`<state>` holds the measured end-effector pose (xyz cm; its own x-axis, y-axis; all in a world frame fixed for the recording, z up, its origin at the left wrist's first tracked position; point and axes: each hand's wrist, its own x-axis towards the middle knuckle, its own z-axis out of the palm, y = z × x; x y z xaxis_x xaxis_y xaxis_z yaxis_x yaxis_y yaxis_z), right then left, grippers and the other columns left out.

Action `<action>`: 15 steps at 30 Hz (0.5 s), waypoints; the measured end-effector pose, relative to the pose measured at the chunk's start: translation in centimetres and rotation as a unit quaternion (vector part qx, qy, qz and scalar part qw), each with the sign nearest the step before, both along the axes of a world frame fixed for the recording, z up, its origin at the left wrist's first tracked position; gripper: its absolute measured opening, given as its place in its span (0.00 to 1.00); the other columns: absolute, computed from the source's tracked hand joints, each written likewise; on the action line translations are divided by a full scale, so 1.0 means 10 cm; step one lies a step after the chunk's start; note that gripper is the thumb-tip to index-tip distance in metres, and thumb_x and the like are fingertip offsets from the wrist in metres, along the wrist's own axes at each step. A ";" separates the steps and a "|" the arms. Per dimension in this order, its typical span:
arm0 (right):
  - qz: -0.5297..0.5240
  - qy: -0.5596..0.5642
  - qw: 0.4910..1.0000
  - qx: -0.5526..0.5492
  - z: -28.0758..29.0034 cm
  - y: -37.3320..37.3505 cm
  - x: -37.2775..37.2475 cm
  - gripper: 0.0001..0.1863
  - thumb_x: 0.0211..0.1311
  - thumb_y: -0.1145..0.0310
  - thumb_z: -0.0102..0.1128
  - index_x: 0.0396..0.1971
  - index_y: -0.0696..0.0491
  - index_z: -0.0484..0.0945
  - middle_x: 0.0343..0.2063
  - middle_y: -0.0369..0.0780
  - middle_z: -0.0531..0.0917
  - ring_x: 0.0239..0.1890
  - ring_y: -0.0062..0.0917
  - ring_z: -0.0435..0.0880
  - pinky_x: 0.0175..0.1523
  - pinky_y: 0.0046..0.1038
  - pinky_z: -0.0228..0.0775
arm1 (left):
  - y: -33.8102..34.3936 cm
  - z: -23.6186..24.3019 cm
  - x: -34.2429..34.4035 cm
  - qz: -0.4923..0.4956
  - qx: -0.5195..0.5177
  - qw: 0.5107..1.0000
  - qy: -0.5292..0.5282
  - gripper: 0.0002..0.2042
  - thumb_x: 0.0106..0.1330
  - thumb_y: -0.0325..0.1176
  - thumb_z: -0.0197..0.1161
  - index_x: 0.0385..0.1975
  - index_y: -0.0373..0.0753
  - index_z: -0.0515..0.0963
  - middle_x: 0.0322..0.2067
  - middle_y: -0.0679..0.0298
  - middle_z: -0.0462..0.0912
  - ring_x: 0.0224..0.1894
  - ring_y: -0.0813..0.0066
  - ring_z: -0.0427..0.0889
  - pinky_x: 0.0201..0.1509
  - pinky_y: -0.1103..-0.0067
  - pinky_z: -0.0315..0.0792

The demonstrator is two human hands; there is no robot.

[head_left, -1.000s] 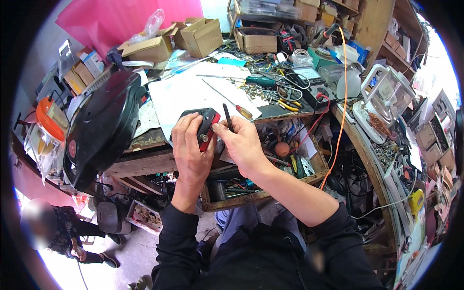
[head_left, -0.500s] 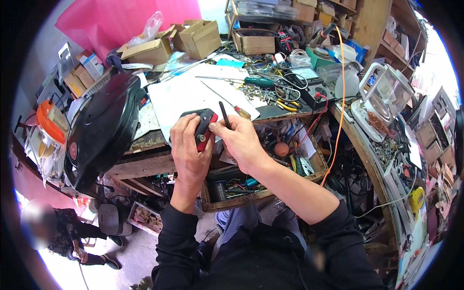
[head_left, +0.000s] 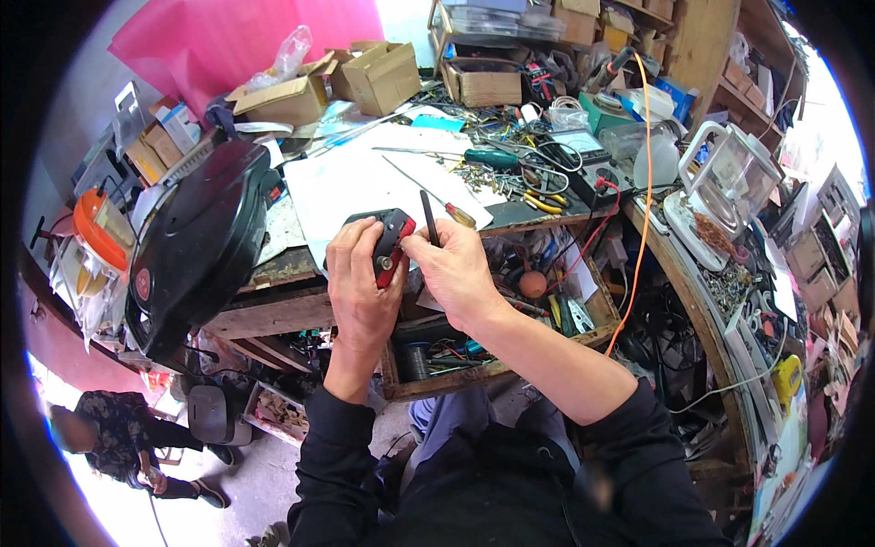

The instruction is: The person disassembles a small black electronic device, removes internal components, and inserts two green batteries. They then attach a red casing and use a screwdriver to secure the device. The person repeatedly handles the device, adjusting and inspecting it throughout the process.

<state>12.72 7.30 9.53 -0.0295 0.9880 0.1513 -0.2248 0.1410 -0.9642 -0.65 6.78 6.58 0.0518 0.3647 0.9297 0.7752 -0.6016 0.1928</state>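
Note:
My left hand (head_left: 355, 287) is closed around a small black and red casing (head_left: 394, 228), which has a round metal part on its near side. In my closed right hand (head_left: 458, 278), a slim black tool (head_left: 427, 211) sticks up between thumb and fingers. I cannot tell if it is tweezers or a flat stick. The right fingertips press at the casing's red right side and hide the tool's lower end. Both hands are held over the bench's front edge. Just beyond the right hand, a screwdriver with an amber handle (head_left: 460, 216) lies across white paper (head_left: 351, 173).
A half-open wooden drawer (head_left: 497, 372) with tools sits below my hands. At left is a large black appliance (head_left: 200, 237). Pliers (head_left: 544, 202), an analog meter (head_left: 581, 144) and loose parts crowd the right. An orange cable (head_left: 648, 164) hangs down. Another person (head_left: 114, 428) is at lower left.
Both hands keep their hold on the casing and the black tool, almost unmoved. The whole view has shifted very slightly. The person at lower left has moved a little.

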 end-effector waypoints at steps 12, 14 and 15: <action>0.070 -0.004 0.997 -0.021 0.02 0.04 0.10 0.08 0.68 0.72 0.65 0.30 0.60 0.81 0.25 0.32 0.80 0.27 0.11 0.71 0.30 0.20 0.64 | 0.00 0.00 0.01 -0.007 0.004 1.000 -0.013 0.27 0.50 0.20 0.76 0.53 0.33 0.76 0.53 0.52 0.79 0.56 0.50 0.79 0.61 0.63 0.74; 0.072 -0.020 0.997 -0.026 0.05 0.03 0.12 0.08 0.68 0.71 0.66 0.31 0.60 0.82 0.25 0.32 0.80 0.27 0.11 0.71 0.30 0.19 0.64 | -0.01 0.02 0.00 -0.007 0.005 1.000 -0.019 0.27 0.51 0.21 0.76 0.53 0.34 0.76 0.53 0.52 0.79 0.56 0.50 0.79 0.60 0.63 0.74; 0.073 -0.028 0.997 -0.029 0.07 0.03 0.12 0.08 0.68 0.71 0.66 0.32 0.60 0.82 0.25 0.31 0.79 0.27 0.11 0.71 0.30 0.19 0.63 | -0.01 0.02 0.00 -0.006 0.003 1.000 -0.017 0.27 0.51 0.21 0.77 0.53 0.34 0.76 0.52 0.53 0.79 0.55 0.51 0.79 0.60 0.63 0.74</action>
<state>13.96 7.57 10.20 -0.1812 0.9794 0.0889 -0.1854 0.0547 -0.9811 -0.68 6.66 6.79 0.0237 0.3583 0.9333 0.7607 -0.6123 0.2158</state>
